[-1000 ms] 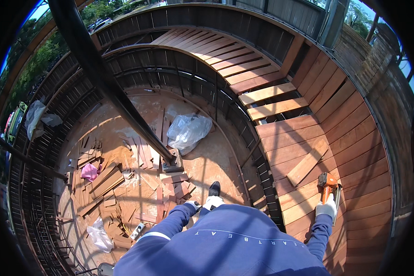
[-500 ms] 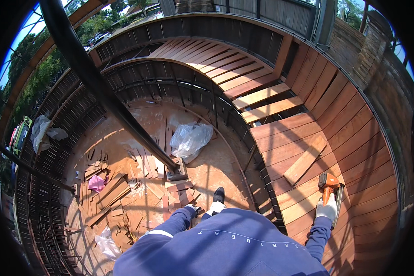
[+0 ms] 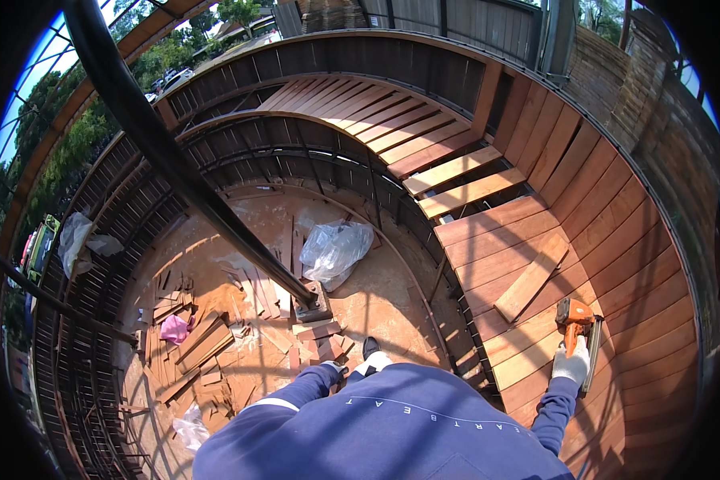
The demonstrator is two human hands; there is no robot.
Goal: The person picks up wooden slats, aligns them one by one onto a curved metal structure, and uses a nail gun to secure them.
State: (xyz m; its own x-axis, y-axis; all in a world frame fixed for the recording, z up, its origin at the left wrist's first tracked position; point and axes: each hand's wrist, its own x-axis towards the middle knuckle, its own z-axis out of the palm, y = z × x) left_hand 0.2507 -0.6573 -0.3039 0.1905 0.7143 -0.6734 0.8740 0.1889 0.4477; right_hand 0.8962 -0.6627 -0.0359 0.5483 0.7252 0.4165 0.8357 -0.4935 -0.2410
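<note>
In a whitish glove, my right hand (image 3: 571, 362) is wrapped round the grip of an orange and black nail gun (image 3: 576, 314). The tool rests on or just over the reddish-brown bench planks (image 3: 518, 350), its long dark magazine running back beside my wrist. A loose short board (image 3: 533, 276) lies slantwise across the planks, just beyond the tool. My left hand (image 3: 338, 369), also gloved, is low in front of my body beside my leg; its fingers are mostly hidden, and whether it holds anything does not show.
A thick black pole (image 3: 192, 180) slants down to a base plate on the dusty floor. Wood offcuts (image 3: 204, 340), a pink cloth (image 3: 174, 329) and a clear plastic sheet (image 3: 336, 250) lie there. Two spaced boards (image 3: 472, 192) bridge open gaps in the bench. A curved plank backrest (image 3: 632, 232) rises at right.
The whole view has shifted slightly, and less of my dark shoe shows. My right hand keeps its grip on the nail gun, which stays at nearly the same spot on the bench.
</note>
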